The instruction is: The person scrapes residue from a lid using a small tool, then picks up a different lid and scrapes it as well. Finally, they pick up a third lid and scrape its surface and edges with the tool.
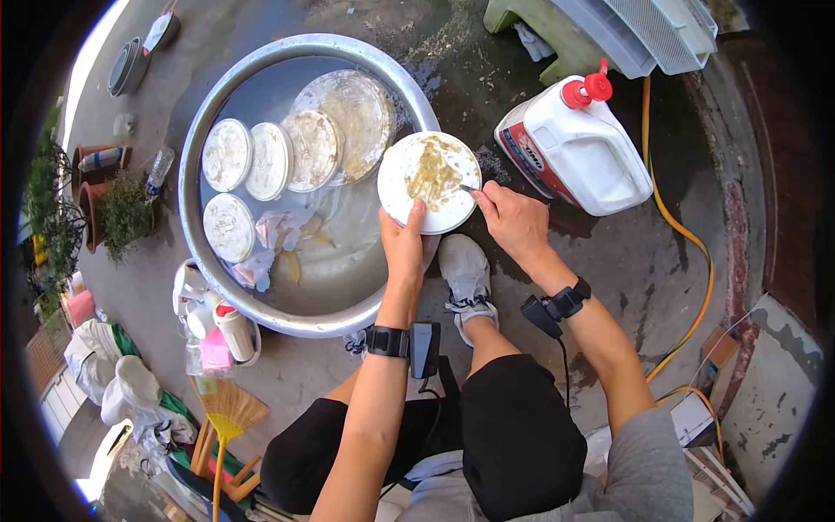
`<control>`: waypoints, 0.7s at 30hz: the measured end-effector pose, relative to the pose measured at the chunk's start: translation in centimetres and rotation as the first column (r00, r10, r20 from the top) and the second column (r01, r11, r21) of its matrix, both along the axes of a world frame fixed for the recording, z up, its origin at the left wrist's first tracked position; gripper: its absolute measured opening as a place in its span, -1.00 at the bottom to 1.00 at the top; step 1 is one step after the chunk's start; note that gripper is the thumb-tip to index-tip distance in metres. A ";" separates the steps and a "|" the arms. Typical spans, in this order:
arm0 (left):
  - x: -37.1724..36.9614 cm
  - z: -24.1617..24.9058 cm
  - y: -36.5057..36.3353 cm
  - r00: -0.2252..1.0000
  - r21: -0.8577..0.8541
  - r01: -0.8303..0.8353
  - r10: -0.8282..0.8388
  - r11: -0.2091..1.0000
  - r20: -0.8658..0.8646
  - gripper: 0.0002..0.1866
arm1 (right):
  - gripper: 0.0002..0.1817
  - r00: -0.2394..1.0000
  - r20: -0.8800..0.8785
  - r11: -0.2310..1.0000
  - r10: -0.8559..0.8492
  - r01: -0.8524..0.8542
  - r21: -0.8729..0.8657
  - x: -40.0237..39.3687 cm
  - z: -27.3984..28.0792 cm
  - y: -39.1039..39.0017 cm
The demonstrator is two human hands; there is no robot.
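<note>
A round white lid (pixel 400 178) with a yellow-brown residue patch is gripped at its lower edge by my left hand (pixel 404 248), thumb on top. From the right, my right hand (pixel 515 222) pinches a small dark-tipped tool (pixel 470 189), its tip on the lid's right part. The lid overlaps the right rim of a large metal basin (pixel 424 103). In the basin's water lie several round lids, among them a large stained one (pixel 361 113) and a smaller one (pixel 229 228) at the left, with leaves and pinkish scraps.
A large white jug (pixel 583 143) with a red pump stands right of the basin, beside a yellow hose (pixel 687 228). Plastic baskets (pixel 648 30) sit at the top right. Potted plants (pixel 126 213) are at the left. A broom (pixel 228 409) and a caddy (pixel 233 335) are lower left.
</note>
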State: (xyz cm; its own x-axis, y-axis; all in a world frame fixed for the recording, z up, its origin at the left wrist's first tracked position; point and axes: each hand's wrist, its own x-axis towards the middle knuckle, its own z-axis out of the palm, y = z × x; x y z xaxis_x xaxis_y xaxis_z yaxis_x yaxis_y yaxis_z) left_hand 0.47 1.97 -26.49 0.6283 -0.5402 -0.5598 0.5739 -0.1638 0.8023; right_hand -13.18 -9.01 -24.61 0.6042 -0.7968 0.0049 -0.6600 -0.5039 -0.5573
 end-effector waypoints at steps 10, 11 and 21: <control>0.1 -1.0 0.3 0.997 0.047 0.022 -0.025 0.999 0.070 -0.57 | -0.69 0.999 -0.034 0.999 -0.037 0.039 0.037 0.8 -0.2 -0.2; 0.0 -0.9 0.3 0.998 0.041 0.019 -0.021 0.999 0.058 -0.57 | -0.69 0.999 -0.051 0.998 -0.005 0.008 0.065 0.6 -0.1 0.3; 0.0 -0.4 0.3 0.998 0.040 0.028 -0.031 0.999 0.062 -0.61 | -0.67 0.998 -0.054 0.998 0.013 -0.010 0.057 0.2 0.1 -0.9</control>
